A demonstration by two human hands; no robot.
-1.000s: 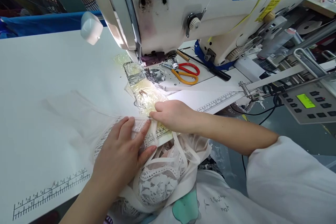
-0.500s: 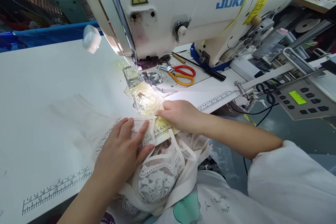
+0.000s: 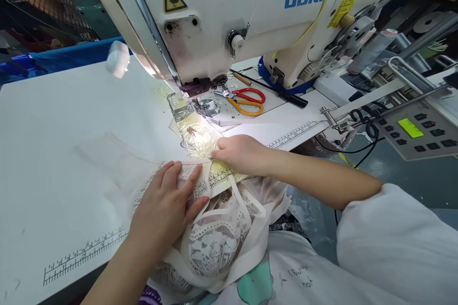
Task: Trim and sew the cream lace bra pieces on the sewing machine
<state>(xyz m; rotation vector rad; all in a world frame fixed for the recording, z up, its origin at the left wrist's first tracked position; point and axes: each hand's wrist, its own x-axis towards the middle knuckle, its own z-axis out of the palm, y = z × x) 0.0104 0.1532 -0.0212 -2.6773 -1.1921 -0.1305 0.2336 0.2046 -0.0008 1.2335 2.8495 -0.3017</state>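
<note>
A white table (image 3: 53, 119) printed with ruler scales spreads across the view. On it stands a white JUKI sewing machine (image 3: 222, 19), its lamp brightening the needle area. A white lace garment (image 3: 214, 250) lies partly on the tabletop in front of the needle, the rest bunched over the table's front edge against the person's shirt. The left hand (image 3: 166, 205) presses the lace flat, palm down, fingers spread, gripping nothing. The right hand (image 3: 239, 155) pinches the garment's edging between thumb and forefinger. Red-and-orange-handled scissors (image 3: 234, 104) lie beside the needle.
</note>
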